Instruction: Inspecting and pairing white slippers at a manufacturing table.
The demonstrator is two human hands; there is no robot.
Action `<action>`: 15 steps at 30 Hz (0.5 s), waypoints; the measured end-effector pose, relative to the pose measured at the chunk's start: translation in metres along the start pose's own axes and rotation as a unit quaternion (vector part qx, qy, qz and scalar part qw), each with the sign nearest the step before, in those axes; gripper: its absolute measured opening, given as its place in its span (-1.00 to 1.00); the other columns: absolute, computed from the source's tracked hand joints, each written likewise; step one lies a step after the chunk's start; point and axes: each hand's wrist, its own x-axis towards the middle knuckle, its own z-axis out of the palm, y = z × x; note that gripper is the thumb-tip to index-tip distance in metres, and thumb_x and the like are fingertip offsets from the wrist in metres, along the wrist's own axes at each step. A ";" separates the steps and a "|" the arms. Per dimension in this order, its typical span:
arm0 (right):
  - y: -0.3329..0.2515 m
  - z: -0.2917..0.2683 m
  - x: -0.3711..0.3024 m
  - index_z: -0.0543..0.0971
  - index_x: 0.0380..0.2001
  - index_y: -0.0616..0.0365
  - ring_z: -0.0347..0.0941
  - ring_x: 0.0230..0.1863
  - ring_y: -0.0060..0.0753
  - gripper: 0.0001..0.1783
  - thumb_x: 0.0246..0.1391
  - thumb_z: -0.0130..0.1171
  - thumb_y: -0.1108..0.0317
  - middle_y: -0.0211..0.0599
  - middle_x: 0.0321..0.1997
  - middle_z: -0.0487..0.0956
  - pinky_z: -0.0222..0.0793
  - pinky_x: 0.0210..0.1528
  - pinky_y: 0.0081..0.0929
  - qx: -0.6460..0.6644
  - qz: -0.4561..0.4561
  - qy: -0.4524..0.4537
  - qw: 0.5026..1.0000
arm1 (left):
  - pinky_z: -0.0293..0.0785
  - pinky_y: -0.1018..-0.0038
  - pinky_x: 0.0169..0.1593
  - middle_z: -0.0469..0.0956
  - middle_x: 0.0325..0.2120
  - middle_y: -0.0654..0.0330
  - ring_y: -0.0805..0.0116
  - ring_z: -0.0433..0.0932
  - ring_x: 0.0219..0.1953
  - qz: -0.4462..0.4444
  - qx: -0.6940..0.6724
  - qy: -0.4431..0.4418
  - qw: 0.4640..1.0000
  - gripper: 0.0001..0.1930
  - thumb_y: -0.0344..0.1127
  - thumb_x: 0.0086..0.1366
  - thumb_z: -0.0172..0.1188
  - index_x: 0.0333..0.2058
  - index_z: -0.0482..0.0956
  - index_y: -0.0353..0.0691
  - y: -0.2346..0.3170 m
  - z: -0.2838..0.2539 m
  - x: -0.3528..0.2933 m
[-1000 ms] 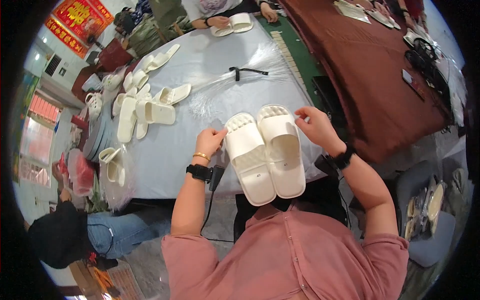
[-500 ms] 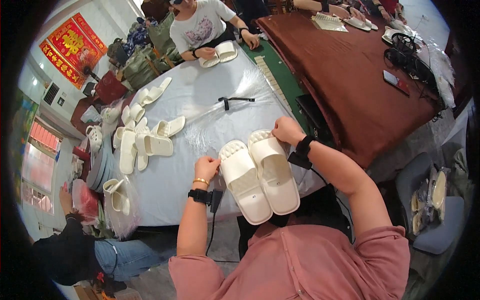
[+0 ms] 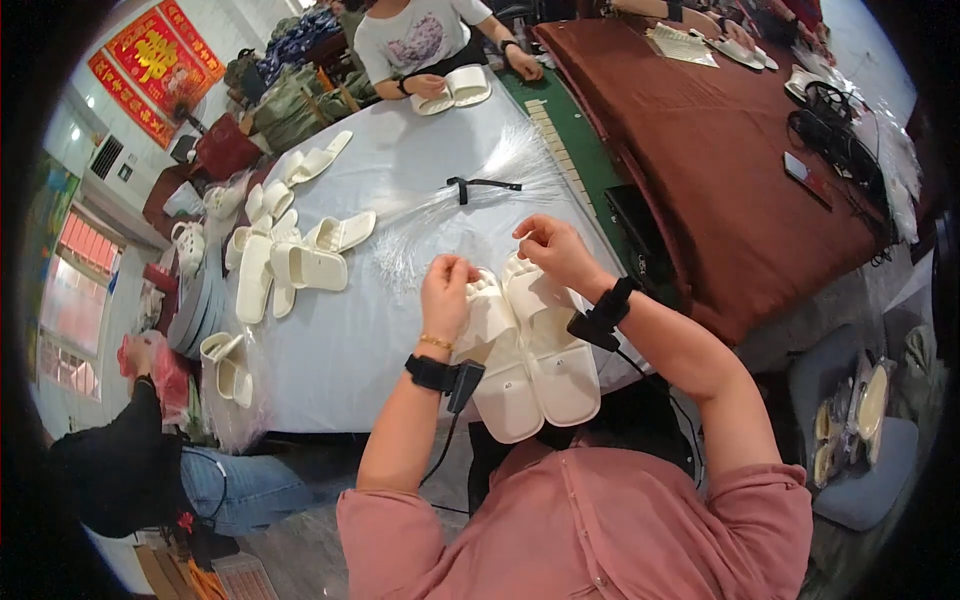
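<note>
A pair of cream slide slippers lies side by side at the table's near edge: the left slipper and the right slipper. My left hand is closed in a pinch at the far end of the left slipper, partly covering it. Over the far end of the right slipper, my right hand has thumb and fingers pinched together. Whatever may be between the fingertips of either hand is too small to make out. Beyond my hands, a fan of clear thin strands lies under a black strap.
Several more cream slippers lie at the left of the white-covered table. Across it, a co-worker's hand touches another pair. A brown-covered table stands right, with a phone and black cables. Another person is at the left.
Both hands have left the slippers' outer sides and moved up and inward over their far ends. The pair stays in nearly the same place. The view has shifted slightly.
</note>
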 end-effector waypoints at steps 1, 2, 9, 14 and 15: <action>-0.001 0.005 -0.002 0.55 -0.31 0.26 0.47 -0.46 -0.60 -0.84 0.02 0.09 0.44 -0.33 -0.52 0.58 0.38 -0.39 -0.58 -0.011 0.012 -0.003 1.000 | 0.46 0.55 -0.22 0.56 -0.44 0.22 0.49 0.52 -0.38 -0.003 0.000 0.006 1.000 -0.86 -0.34 0.34 0.04 -0.29 0.45 -0.30 -0.001 0.007 -0.003; -0.001 0.010 -0.005 0.55 -0.32 0.27 0.47 -0.46 -0.61 -0.84 0.03 0.10 0.44 -0.33 -0.51 0.58 0.38 -0.39 -0.59 0.015 0.024 -0.011 1.000 | 0.46 0.56 -0.22 0.55 -0.43 0.22 0.50 0.51 -0.38 -0.031 -0.008 -0.005 0.999 -0.87 -0.35 0.33 0.04 -0.29 0.46 -0.29 -0.003 0.014 -0.006; 0.009 0.023 -0.009 0.56 -0.31 0.32 0.48 -0.48 -0.62 -0.82 0.05 0.10 0.43 -0.34 -0.52 0.57 0.38 -0.40 -0.62 0.023 0.040 -0.038 0.998 | 0.45 0.54 -0.30 0.58 -0.44 0.19 0.49 0.52 -0.41 0.043 0.094 -0.006 0.995 -0.86 -0.43 0.24 0.08 -0.27 0.54 -0.33 -0.016 0.029 -0.018; 0.007 0.022 -0.009 0.57 -0.30 0.31 0.51 -0.45 -0.60 -0.81 0.03 0.11 0.43 -0.29 -0.50 0.59 0.41 -0.35 -0.60 0.012 0.058 -0.046 0.997 | 0.44 0.55 -0.31 0.59 -0.44 0.21 0.51 0.52 -0.41 0.010 0.061 0.005 0.998 -0.86 -0.44 0.23 0.09 -0.26 0.56 -0.31 -0.019 0.031 -0.016; 0.006 0.022 -0.009 0.57 -0.31 0.31 0.52 -0.43 -0.58 -0.82 0.02 0.12 0.44 -0.28 -0.49 0.60 0.42 -0.33 -0.59 0.000 0.065 -0.047 0.997 | 0.44 0.55 -0.31 0.59 -0.44 0.21 0.51 0.52 -0.41 0.008 0.064 0.003 0.998 -0.86 -0.44 0.23 0.09 -0.26 0.56 -0.31 -0.019 0.031 -0.015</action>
